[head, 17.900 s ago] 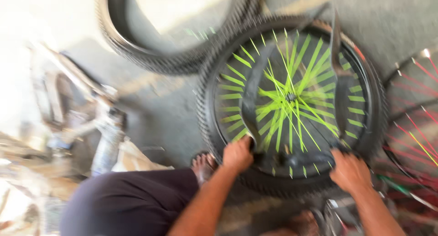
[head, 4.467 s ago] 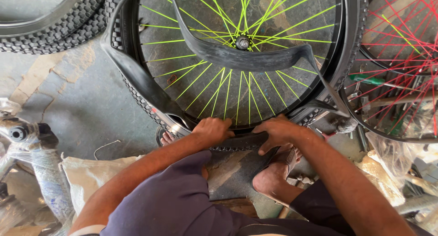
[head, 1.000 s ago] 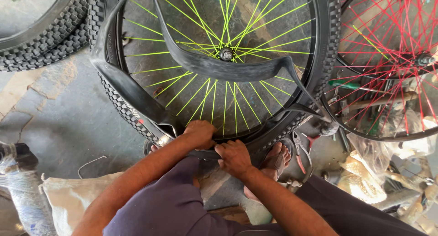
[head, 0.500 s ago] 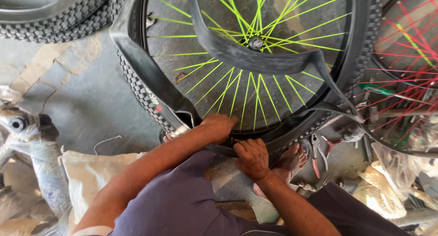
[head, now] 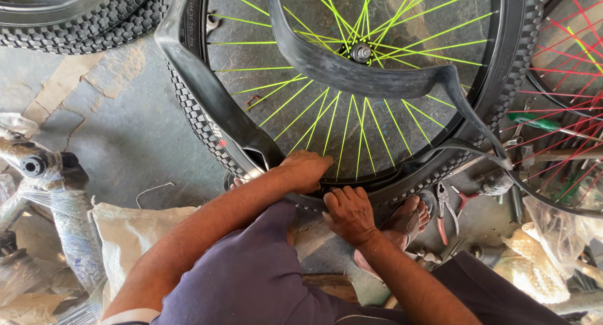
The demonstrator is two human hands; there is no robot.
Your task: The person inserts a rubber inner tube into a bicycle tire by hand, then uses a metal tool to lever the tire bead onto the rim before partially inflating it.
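A bicycle wheel with neon-green spokes lies flat on the concrete in front of me, wrapped by a knobby black tyre. A limp black inner tube drapes across the spokes and hangs out over the left of the rim. My left hand presses on the near edge of the rim where the tube goes in. Beside it, my right hand grips the tyre's near edge, fingers curled over it. My foot in a sandal rests just under the tyre.
Another tyre lies at the top left. A wheel with red spokes sits at the right. Pliers with red handles lie on the floor near my foot. A white sack and wrapped bike frame parts are at the left.
Both hands have stayed on the near edge of the tyre; my right hand has shifted slightly along it. The view has drifted a little.
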